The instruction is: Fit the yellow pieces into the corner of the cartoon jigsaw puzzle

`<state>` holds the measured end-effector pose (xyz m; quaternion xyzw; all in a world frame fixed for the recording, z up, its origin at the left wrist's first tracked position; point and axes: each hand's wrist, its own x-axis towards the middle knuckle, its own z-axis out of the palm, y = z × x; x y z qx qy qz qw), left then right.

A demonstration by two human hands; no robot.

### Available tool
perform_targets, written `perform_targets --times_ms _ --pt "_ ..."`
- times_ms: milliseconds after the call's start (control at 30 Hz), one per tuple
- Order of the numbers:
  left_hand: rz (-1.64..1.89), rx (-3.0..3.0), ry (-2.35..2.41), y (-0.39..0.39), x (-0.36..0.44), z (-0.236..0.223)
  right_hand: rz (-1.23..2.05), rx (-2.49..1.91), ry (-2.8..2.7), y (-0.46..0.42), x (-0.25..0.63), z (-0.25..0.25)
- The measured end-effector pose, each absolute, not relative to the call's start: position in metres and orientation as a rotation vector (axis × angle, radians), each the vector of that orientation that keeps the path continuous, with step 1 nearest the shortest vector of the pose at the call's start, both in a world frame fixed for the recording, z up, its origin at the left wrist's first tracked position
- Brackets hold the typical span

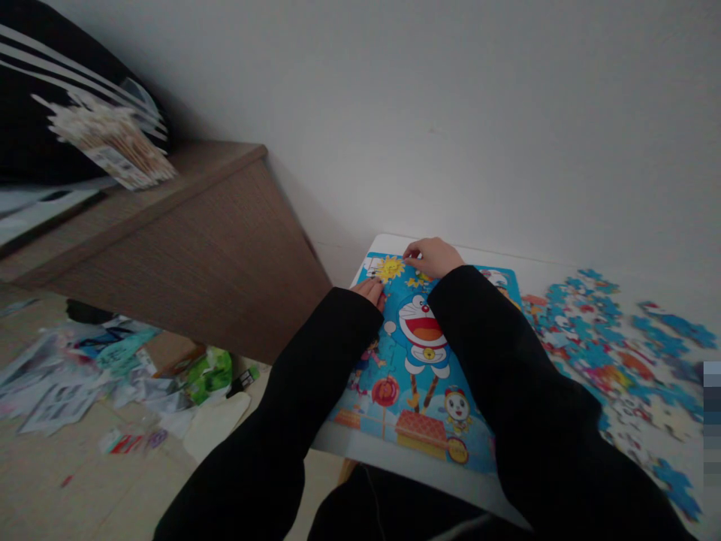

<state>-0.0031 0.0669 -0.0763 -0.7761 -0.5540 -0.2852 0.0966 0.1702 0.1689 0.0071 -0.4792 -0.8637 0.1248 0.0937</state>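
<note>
Most of the puzzle (420, 361) looks assembled, both the left hand (372, 289) and right hand (433, 258) pressing curled, closed fingers at its 12 o'clock edge, while loose pieces (608, 346) wait at 3 o'clock.

Loose pieces (608, 346) crowd the table right of the puzzle board (417, 361); wooden cabinet (185, 255) blocks left

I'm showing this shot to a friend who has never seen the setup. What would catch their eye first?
First the bright blue cartoon puzzle board on the white table, with the left hand and right hand resting on its far edge near a yellow sun. To the right lies a heap of loose puzzle pieces. On the left stands a brown wooden cabinet, with papers littering the floor below.
</note>
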Motion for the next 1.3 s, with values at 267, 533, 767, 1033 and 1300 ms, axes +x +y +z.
perform_targets --times_ms 267,533,767,1033,1300 --pt "-0.832 -2.307 -1.625 0.066 -0.005 -0.073 0.196 -1.212 -2.695 0.161 0.152 -0.008" --pt "-0.811 -2.296 -1.634 0.063 -0.003 -0.066 0.217 -1.206 -2.683 0.163 0.147 -0.013" --pt "-0.790 -2.300 -1.611 0.063 -0.003 -0.063 0.443 -1.107 -2.557 0.172 0.153 -0.024" --pt "-0.791 -2.308 -1.595 0.063 -0.005 -0.066 0.464 -1.142 -2.483 0.170 0.152 -0.024" --pt "-0.805 -2.319 -1.612 0.066 -0.006 -0.069 0.480 -1.138 -2.388 0.169 0.153 -0.020"
